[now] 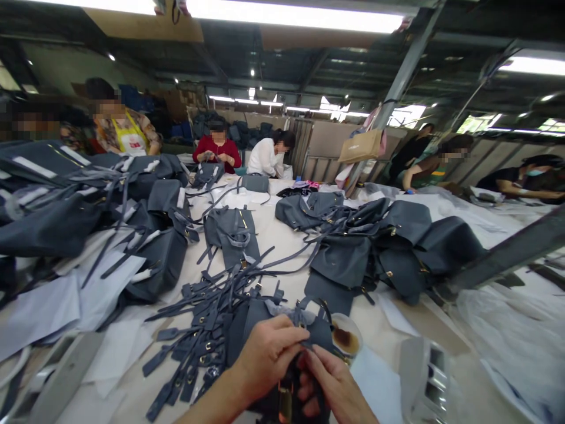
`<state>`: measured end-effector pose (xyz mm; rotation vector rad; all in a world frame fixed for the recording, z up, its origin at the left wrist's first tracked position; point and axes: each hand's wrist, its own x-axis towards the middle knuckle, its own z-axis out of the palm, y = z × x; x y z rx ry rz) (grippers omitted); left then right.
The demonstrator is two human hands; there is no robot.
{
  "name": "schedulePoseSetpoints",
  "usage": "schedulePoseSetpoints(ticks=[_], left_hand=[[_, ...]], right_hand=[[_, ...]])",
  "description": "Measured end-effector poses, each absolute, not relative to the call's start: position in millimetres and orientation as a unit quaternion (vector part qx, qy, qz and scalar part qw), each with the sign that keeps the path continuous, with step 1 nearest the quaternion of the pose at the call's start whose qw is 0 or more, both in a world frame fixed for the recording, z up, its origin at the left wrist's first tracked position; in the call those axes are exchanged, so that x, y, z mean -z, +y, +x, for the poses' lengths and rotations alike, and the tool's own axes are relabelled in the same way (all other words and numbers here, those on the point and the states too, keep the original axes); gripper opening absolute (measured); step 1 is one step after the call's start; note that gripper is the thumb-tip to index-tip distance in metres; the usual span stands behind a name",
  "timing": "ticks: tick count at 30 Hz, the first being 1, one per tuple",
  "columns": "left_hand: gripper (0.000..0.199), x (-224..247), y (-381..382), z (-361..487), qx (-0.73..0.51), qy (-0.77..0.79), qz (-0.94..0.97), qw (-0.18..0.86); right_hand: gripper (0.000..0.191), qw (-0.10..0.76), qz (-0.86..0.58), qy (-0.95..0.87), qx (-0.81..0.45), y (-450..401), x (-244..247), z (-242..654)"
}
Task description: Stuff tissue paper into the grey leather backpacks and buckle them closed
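Straps [194, 347]: one heap, loose, too tangled to count; seemingly left to do. Bag [253, 315]: one, beneath my hands, judged midway, unfinished. My left hand [273, 347]: one, pinching a small dark piece [312, 340], mostly hidden. My right hand [331, 377]: one, pinching likewise. Dish [358, 337]: one, brown contents.

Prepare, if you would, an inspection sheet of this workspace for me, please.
Surface: pale tabletop, largely covered.
Job's things: dark bag under the hands; buckled straps heaped to its left.
Clutter: piled bags on the left and right; loose papers; cup with brown contents near the right hand.
Hands: left hand and right hand close together, fingers pinching the dark bag; exact part hidden.
Cables: nothing seen on the tabletop.
Surroundings: people beyond the table; lit ceiling lights.
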<state>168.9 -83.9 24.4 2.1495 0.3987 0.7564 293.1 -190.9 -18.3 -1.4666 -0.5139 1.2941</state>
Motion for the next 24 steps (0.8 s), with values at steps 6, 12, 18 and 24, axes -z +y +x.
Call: schedulePoseSetpoints(ticks=[6,12,18,24], left_hand=[[0.016,4,-102,161,-0.315,0.299,0.6,0.672],[0.026,-2,-95,162,-0.236,0.348,0.483,0.768],[0.013,-1,-93,163,-0.148,0.367,0.577,0.715],[0.01,5,-93,168,-0.126,0.386,0.613,0.678]], right_hand=[[0.032,0.52,-0.603,-0.336,-0.503,-196,-1,293],[0.037,0.543,-0.598,-0.277,-0.521,-193,-1,294],[0.045,0.612,-0.558,-0.228,-0.512,-187,11,290],[0.05,0.646,-0.564,-0.234,-0.459,-187,18,284]])
